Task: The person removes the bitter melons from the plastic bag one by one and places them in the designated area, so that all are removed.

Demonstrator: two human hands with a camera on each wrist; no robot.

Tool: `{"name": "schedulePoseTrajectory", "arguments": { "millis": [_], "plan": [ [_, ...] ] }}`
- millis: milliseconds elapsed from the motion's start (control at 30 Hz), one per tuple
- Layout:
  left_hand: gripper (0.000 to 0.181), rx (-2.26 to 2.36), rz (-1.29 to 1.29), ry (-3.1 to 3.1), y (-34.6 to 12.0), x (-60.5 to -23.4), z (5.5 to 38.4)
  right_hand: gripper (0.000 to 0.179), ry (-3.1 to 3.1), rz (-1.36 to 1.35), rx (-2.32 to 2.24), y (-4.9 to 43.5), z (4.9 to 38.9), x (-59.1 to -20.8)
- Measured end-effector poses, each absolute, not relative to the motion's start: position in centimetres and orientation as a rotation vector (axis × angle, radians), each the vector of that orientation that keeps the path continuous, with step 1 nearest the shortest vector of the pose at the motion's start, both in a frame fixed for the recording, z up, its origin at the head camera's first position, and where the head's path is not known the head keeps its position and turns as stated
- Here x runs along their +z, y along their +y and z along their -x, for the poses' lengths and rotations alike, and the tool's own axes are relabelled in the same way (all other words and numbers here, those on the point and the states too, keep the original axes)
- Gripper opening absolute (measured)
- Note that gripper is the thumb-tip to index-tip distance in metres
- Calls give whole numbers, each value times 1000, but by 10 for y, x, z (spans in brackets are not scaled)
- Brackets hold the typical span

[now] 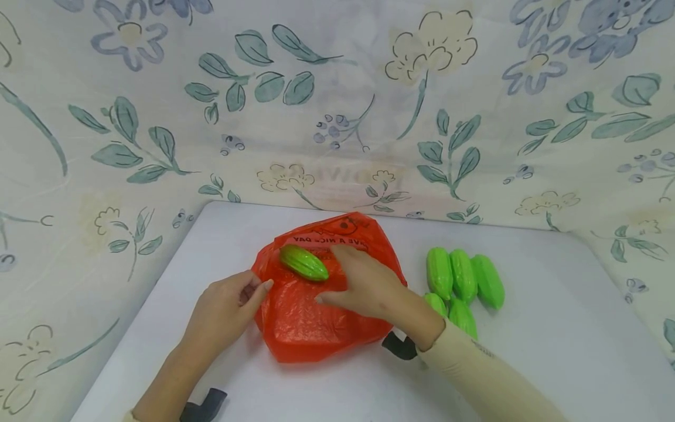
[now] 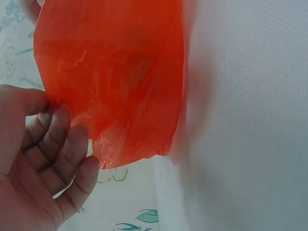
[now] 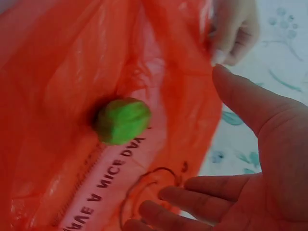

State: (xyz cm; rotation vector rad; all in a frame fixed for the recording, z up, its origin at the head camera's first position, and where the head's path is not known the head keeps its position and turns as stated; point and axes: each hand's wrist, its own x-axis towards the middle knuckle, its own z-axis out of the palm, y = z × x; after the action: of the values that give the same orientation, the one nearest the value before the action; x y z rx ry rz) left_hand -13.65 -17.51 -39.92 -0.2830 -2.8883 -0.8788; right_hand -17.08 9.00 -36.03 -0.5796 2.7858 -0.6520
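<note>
A red plastic bag [image 1: 316,331], printed with a smiley and "HAVE A NICE DAY", spreads its mouth in the middle of the table. My left hand [image 1: 224,305] pinches the bag's left edge between thumb and fingers, also plain in the left wrist view. A glossy green ridged fruit [image 1: 304,262] shows at the bag's mouth, against the red plastic. Just right of it, my right hand [image 1: 364,287] reaches over the bag with its fingers spread. In the right wrist view the fruit [image 3: 124,121] is apart from that hand's fingers.
Several more green ridged fruits [image 1: 464,275] lie in two rows to the right of the bag, partly hidden by my right forearm. White table [image 1: 554,328] extends around them. A flower-printed cloth [image 1: 337,117] hangs behind and at both sides.
</note>
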Motion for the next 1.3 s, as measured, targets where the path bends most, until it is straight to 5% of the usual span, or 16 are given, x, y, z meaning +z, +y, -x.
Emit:
{"name": "schedulePoseTrajectory", "arguments": {
  "millis": [867,1300],
  "plan": [
    [12,-852,308,-2872,-177,-397,139,79,2692,505,-748,55,205,-402],
    [13,-846,314,-2849,-179,-397,139,43,2782,430,-638,48,208,-409]
  ]
}}
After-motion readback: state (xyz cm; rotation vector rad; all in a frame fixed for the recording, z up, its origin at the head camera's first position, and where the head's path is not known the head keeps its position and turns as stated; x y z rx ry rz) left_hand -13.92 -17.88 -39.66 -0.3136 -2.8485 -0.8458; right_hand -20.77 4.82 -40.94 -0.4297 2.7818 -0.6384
